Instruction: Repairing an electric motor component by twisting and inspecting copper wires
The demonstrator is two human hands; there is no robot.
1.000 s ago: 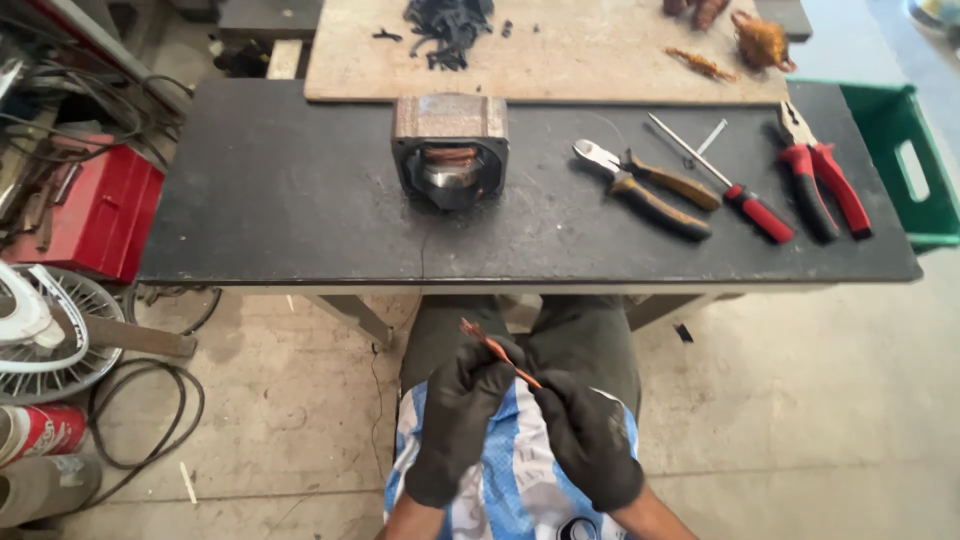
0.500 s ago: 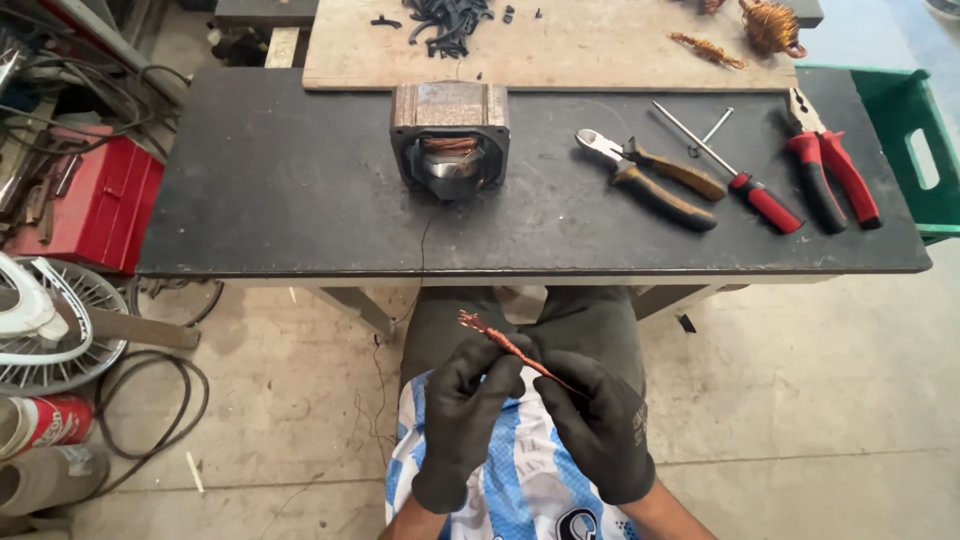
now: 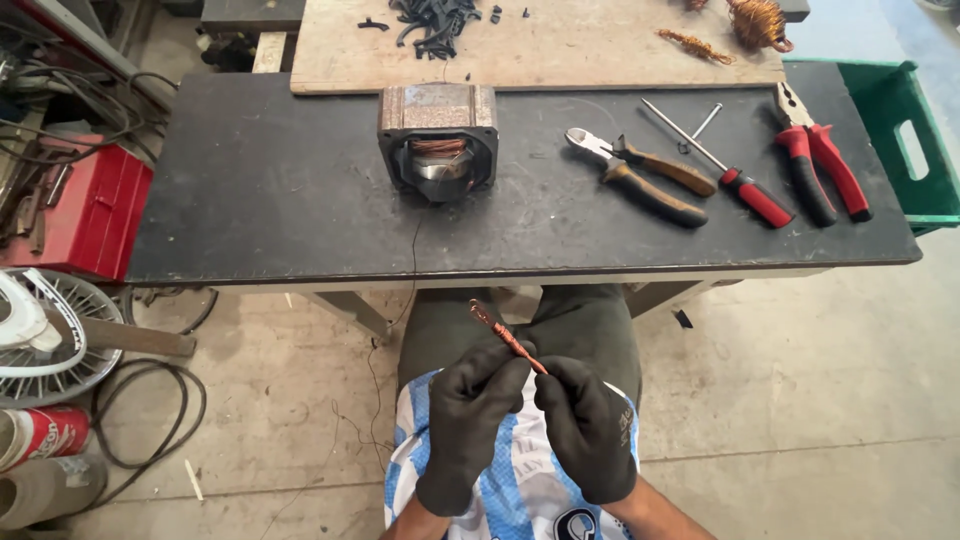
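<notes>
We hold a twisted bundle of copper wire (image 3: pixel 505 338) between our 2 gloved hands, low in the near middle of the scene, above our lap and well short of the tabletop (image 3: pixel 260 190). Our left hand (image 3: pixel 468 420) pinches the bundle near its lower end with fingers closed around it, and our right hand (image 3: pixel 585 430) grips the same end just beside it, thumb and fingers shut on the wire; the 2 gloves touch. The bundle slants up and to the left, its free tip pointing toward the tabletop edge. On the dark tabletop, straight ahead of us, stands a motor stator (image 3: pixel 438 140) with copper winding showing in its opening, and a thin wire (image 3: pixel 412 270) trails from it over the near edge and down. To the right lie 4 tools: brown-handled cutters (image 3: pixel 640 178), a red-handled screwdriver (image 3: pixel 725 170), a thin metal rod (image 3: pixel 702 124), and red-handled pliers (image 3: pixel 822 165) at the far right. Farther away a wooden board (image 3: pixel 560 50) carries black scraps (image 3: pixel 435 18) and copper coils (image 3: pixel 750 22). A green crate (image 3: pixel 905 140) sits beyond the right end, and a red toolbox (image 3: pixel 85 210) sits at the left beside a fan grille (image 3: pixel 45 335) on the floor.
</notes>
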